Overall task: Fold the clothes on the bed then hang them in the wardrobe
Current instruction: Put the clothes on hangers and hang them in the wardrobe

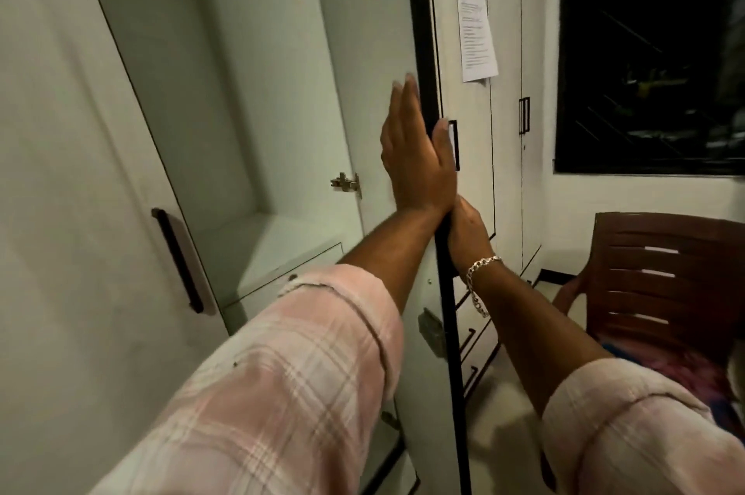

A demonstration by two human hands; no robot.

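Note:
The wardrobe stands in front of me with one door (363,30) swung open, its dark edge (422,10) facing me. The compartment (242,99) behind it is bare inside, with a shelf (282,244) at its bottom. My left hand (415,155) presses flat on the door's inner face, fingers straight and thumb lying along the edge. Just below, my right hand (467,232), a chain bracelet on its wrist, grips the door's edge from the outer side, fingers hidden behind it. No bed or clothes for folding are in view.
A closed wardrobe door with a dark bar handle (177,260) is at the left. More closed doors carry a taped paper sheet (475,30). A brown slatted plastic chair (665,272) with colourful cloth (685,373) on its seat stands at the right under a dark window (653,50).

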